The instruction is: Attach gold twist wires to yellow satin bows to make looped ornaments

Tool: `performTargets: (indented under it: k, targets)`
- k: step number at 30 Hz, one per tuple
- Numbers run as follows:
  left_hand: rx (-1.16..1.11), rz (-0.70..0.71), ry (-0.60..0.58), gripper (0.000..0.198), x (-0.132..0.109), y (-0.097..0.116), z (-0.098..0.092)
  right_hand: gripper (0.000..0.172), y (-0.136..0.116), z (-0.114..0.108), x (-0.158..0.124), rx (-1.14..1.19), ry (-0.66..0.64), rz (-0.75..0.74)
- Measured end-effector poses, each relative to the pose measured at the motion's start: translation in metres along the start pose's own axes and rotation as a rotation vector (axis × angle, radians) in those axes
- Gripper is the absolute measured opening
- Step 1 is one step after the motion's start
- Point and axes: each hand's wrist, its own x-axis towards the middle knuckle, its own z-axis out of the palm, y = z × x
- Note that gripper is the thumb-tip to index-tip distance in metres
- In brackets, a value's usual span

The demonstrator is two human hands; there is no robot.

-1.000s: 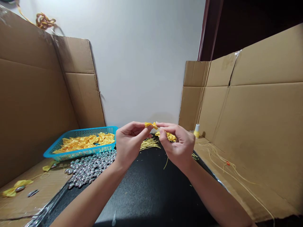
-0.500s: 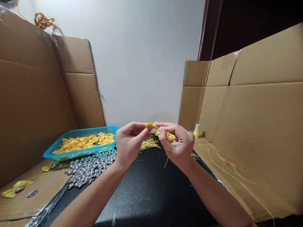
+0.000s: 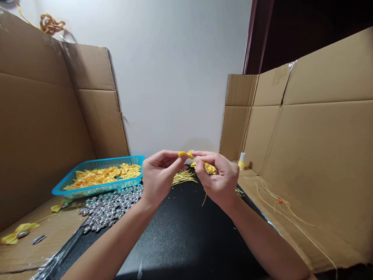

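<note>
Between my two hands, above the far part of the black work surface (image 3: 186,241), is a small yellow ribbon bow (image 3: 182,153). My left hand (image 3: 160,171) is closed, pinching the bow's left side between thumb and fingers. My right hand (image 3: 218,175) pinches at its right side, where a small pale, shiny bit shows at the fingertips; I cannot make out what that bit is. A thin yellow cord (image 3: 204,200) hangs beneath the right hand. Behind the hands lie a bundle of cut yellow cords (image 3: 183,177) and a pile of yellow ribbon pieces (image 3: 207,168).
At left a blue basket (image 3: 97,190) holds many yellow bows, beside a heap of shiny silver beads (image 3: 109,208). Cardboard panels (image 3: 320,155) stand on both sides. A small white-and-yellow bottle (image 3: 241,161) and loose yellow string (image 3: 294,217) lie at right.
Both hands stay almost still, pinching the bow in the same place. The surroundings shift very slightly to the left in the view.
</note>
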Motion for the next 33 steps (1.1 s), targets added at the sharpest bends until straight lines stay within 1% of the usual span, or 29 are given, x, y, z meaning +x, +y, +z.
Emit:
performTargets:
  k: [13, 18, 25, 33]
  targets:
    - [-0.016, 0.001, -0.004, 0.009, 0.0012, -0.0007, 0.0008, 0.011, 0.0012, 0.0009, -0.0009, 0.009, 0.007, 0.006]
    - [-0.004, 0.009, -0.006, 0.009, 0.0015, -0.0016, 0.0008, 0.012, 0.0028, 0.0014, -0.0012, -0.009, 0.011, -0.026]
    - [0.023, 0.008, 0.019, 0.009, 0.0009, -0.0034, 0.0021, 0.014, 0.0066, 0.0058, -0.0056, -0.070, 0.043, -0.110]
    - [0.010, 0.012, 0.029, 0.008, -0.0003, -0.0028, 0.0029, 0.013, 0.0063, 0.0055, -0.0050, -0.015, 0.048, -0.072]
